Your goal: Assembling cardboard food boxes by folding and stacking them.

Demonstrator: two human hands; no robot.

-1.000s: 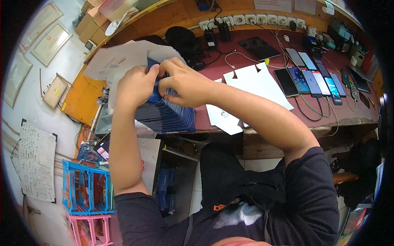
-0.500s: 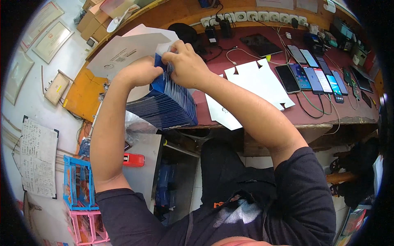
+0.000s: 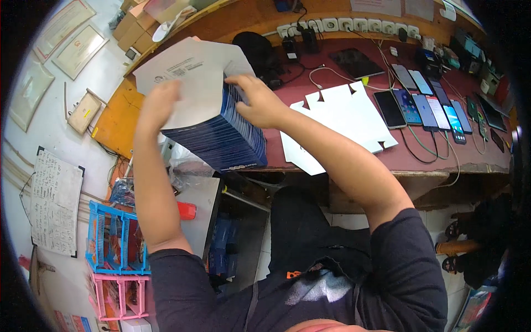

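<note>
Your left hand [image 3: 162, 104] is blurred over the left part of the pale printed sheet [image 3: 202, 83]; whether its fingers are spread or pressed together, I cannot tell. Your right hand [image 3: 260, 102] has its thumb and fingers parted, at the right edge of that sheet. The sheet lies on top of the blue stack [image 3: 238, 138], at the left end of the counter [image 3: 404, 157], by its front edge. White cut card [image 3: 343, 127] lies flat just right of the stack.
</note>
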